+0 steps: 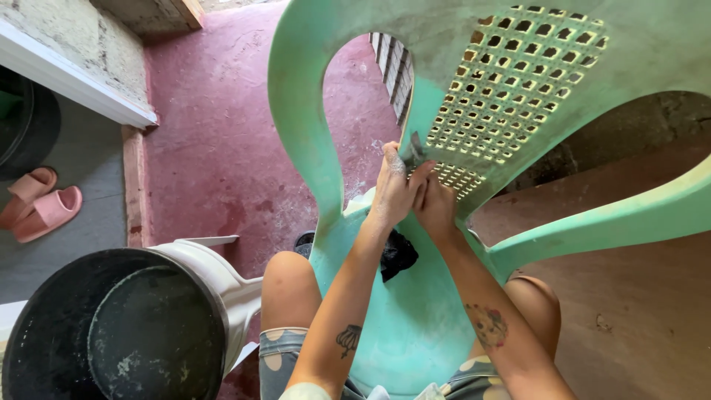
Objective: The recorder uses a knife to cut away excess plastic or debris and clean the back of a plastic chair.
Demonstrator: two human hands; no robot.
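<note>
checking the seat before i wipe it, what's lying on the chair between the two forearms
A crumpled black cloth lies on the green chair seat, between the left hand forearm and the right hand forearm, as the head view shows.

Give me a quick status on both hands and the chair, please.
Left hand pinching small dark scrubber against green chair backrest. Right hand beside it. Black cloth on seat.

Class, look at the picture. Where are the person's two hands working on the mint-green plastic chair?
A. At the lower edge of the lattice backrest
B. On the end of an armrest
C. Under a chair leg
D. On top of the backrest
A: the left hand and right hand meet at the bottom of the perforated back of the mint-green plastic chair, pressing a small dark piece against it.
</note>
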